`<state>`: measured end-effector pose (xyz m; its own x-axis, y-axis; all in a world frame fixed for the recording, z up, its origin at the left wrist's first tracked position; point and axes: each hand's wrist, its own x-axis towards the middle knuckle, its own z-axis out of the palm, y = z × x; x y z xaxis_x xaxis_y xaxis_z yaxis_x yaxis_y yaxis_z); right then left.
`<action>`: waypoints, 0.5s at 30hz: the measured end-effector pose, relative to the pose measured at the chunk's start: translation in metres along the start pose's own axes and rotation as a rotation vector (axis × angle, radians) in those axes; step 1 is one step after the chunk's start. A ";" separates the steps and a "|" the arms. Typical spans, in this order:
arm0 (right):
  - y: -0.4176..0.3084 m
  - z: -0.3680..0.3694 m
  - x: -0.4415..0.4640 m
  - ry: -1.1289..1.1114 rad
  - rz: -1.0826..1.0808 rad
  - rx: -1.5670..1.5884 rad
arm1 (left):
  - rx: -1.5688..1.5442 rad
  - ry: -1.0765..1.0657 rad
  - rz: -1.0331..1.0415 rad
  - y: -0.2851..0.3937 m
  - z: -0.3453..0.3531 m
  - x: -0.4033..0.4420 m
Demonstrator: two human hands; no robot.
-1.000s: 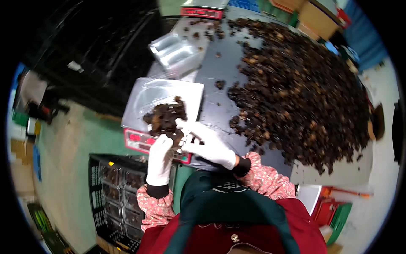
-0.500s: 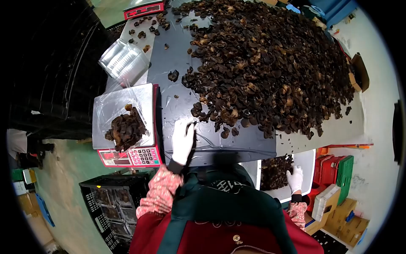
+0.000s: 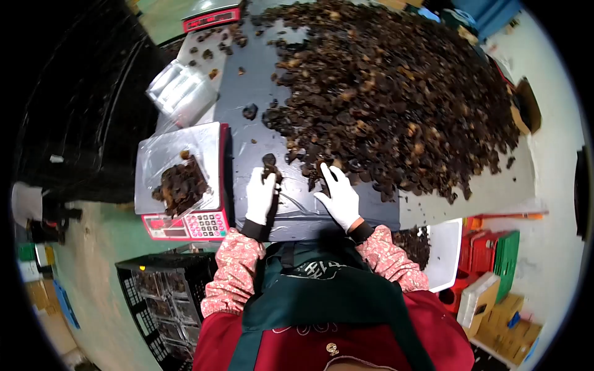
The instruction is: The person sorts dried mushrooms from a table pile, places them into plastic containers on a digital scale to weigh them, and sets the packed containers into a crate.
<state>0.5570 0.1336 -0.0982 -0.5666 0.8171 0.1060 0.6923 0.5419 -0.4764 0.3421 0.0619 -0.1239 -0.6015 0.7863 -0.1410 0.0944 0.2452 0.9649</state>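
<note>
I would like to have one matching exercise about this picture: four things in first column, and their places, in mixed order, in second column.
Things
1. near scale
2. white tub
3. black crate
4. gloved left hand

Places
A. beside the red plastic
B. between the near scale and the right hand
C. under a brown clump
D. around clear boxes

Right pairs: 1-C; 2-A; 3-D; 4-B
</note>
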 end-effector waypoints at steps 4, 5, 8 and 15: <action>0.008 0.016 0.014 0.164 -0.041 -0.079 | -0.486 -0.113 -0.032 0.004 0.011 -0.029; 0.016 0.021 0.016 0.211 -0.057 -0.097 | -0.449 -0.077 -0.025 0.008 0.014 -0.036; 0.035 0.027 0.020 0.253 -0.171 0.132 | -0.354 -0.102 0.019 0.030 0.008 -0.054; 0.038 -0.009 0.033 0.236 0.050 0.528 | -0.231 0.076 0.070 0.043 -0.036 -0.079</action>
<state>0.5689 0.1828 -0.1054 -0.3821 0.8939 0.2345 0.3647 0.3790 -0.8505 0.3654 -0.0101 -0.0633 -0.6590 0.7495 -0.0631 -0.0405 0.0485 0.9980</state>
